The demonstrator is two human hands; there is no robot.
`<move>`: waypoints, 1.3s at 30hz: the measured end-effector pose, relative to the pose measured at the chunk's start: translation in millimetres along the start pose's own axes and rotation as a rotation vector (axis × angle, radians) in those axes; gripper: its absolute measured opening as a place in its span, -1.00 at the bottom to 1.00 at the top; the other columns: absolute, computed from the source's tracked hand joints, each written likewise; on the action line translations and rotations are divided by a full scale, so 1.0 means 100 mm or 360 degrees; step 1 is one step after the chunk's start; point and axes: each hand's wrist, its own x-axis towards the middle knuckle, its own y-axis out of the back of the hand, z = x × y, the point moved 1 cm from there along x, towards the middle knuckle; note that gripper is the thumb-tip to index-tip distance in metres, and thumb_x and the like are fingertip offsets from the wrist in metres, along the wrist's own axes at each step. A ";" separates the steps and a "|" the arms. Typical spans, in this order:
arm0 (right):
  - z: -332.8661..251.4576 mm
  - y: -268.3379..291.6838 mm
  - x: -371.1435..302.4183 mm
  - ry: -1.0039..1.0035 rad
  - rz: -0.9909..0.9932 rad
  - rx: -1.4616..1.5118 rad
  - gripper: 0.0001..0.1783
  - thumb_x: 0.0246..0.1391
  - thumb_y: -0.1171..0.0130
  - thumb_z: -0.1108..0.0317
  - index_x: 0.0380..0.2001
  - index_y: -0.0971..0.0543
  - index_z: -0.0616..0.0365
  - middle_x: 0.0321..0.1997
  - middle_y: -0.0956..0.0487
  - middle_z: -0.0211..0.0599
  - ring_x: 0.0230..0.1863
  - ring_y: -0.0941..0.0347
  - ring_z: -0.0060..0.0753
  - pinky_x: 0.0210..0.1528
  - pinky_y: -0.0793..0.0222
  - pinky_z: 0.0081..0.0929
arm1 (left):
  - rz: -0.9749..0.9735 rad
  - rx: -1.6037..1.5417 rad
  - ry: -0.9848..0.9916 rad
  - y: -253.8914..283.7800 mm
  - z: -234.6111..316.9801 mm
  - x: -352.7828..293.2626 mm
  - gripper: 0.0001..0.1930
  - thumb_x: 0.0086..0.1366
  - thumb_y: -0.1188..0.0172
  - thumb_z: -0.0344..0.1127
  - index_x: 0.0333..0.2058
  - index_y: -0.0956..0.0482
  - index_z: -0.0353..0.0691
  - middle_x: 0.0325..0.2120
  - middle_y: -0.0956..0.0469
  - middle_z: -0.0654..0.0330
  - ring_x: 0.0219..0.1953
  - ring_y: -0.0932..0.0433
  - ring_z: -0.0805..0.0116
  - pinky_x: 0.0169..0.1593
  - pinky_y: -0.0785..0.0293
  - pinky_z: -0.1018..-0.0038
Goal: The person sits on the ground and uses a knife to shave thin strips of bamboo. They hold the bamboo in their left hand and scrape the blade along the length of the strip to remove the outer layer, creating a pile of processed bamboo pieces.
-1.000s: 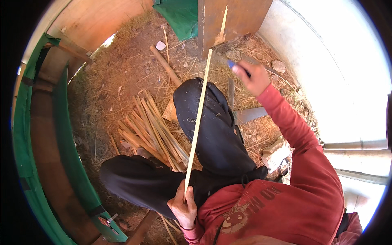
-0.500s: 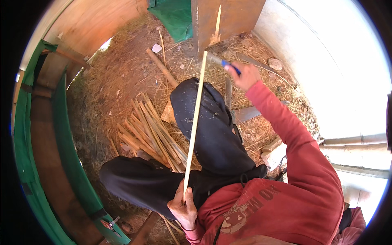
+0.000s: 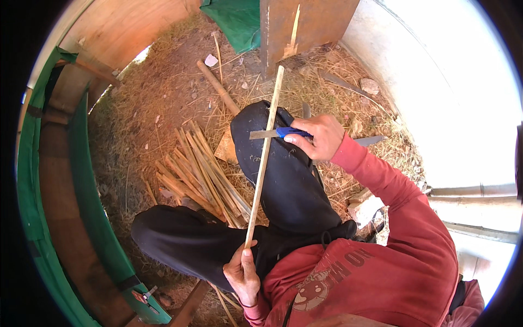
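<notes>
My left hand (image 3: 243, 274) grips the lower end of a long pale bamboo strip (image 3: 263, 159) near my waist. The strip slants up across my raised thigh, its far end beyond the knee. In my right hand (image 3: 321, 136) is a knife (image 3: 263, 134) with a blue handle, the fingers wrapped round it. Its straight grey blade points left and crosses the strip above my knee. Small shavings lie on my dark trousers (image 3: 294, 191).
A pile of split bamboo strips (image 3: 201, 171) lies left of my raised leg. Beyond it a thicker bamboo pole (image 3: 217, 86) rests on straw-covered ground. A broad metal blade (image 3: 370, 140) lies right of my right hand. A brown board (image 3: 305, 27) stands ahead.
My right hand has brought the knife from beside the strip's far end back toward me, and its blade now lies across the strip. The left hand keeps its hold in nearly the same place.
</notes>
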 end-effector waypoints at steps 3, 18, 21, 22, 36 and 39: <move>0.10 -0.03 0.07 -0.0022 0.0118 -0.0187 -0.65 0.16 -0.19 -0.02 -0.36 -0.61 0.06 -0.67 -0.52 -0.18 -0.64 -0.45 0.02 -0.58 -0.34 -0.18 | 0.0009 0.0031 0.0004 -0.08 0.10 0.01 -0.63 0.45 -0.06 -0.13 -0.20 -0.68 -0.35 -0.77 -0.17 0.48 -0.66 -0.06 0.71 -0.59 0.12 0.54; 0.51 0.06 0.30 -0.0077 0.0130 -0.0315 -0.60 0.18 -0.15 -0.08 -0.37 -0.65 0.05 -0.72 -0.49 -0.13 -0.68 -0.46 -0.03 -0.56 -0.37 -0.18 | 0.0069 0.0240 -0.0110 -0.01 -0.01 0.01 -0.67 0.43 -0.09 -0.19 -0.19 -0.67 -0.37 -0.74 -0.30 0.36 -0.66 -0.11 0.68 -0.59 0.04 0.53; 0.63 0.00 0.30 -0.0126 0.0008 -0.0285 -0.56 0.22 -0.08 -0.12 -0.25 -0.69 0.00 -0.74 -0.49 -0.14 -0.69 -0.46 -0.05 -0.55 -0.41 -0.19 | 0.0099 0.0304 -0.0205 -0.01 0.04 0.02 -0.67 0.43 -0.10 -0.19 -0.20 -0.66 -0.38 -0.73 -0.34 0.33 -0.66 -0.12 0.68 -0.59 0.02 0.53; 0.71 -0.03 0.29 -0.0182 -0.0020 -0.0276 -0.55 0.23 -0.06 -0.13 -0.22 -0.69 -0.01 -0.74 -0.49 -0.16 -0.69 -0.46 -0.05 -0.54 -0.41 -0.20 | 0.0086 0.0328 -0.0200 -0.02 0.06 0.02 -0.67 0.42 -0.10 -0.19 -0.19 -0.66 -0.38 -0.72 -0.36 0.32 -0.66 -0.13 0.68 -0.59 0.01 0.53; 0.21 0.21 0.09 -0.0194 0.0078 0.0116 -0.60 0.23 -0.14 -0.02 -0.39 -0.58 0.13 -0.65 -0.50 -0.21 -0.64 -0.46 -0.12 -0.55 -0.35 -0.23 | 0.0146 0.0172 -0.0336 0.00 0.04 0.04 -0.60 0.40 -0.15 -0.12 -0.13 -0.64 -0.42 -0.75 -0.27 0.38 -0.64 -0.10 0.66 -0.58 0.07 0.55; -0.06 0.02 -0.13 0.0057 -0.0018 0.0084 -0.67 0.21 -0.16 0.03 -0.37 -0.57 0.08 -0.64 -0.50 -0.22 -0.63 -0.47 -0.12 -0.55 -0.34 -0.23 | 0.0191 0.0225 -0.0333 -0.03 0.01 0.03 -0.61 0.40 -0.16 -0.14 -0.13 -0.64 -0.44 -0.76 -0.25 0.36 -0.65 -0.11 0.66 -0.60 0.05 0.53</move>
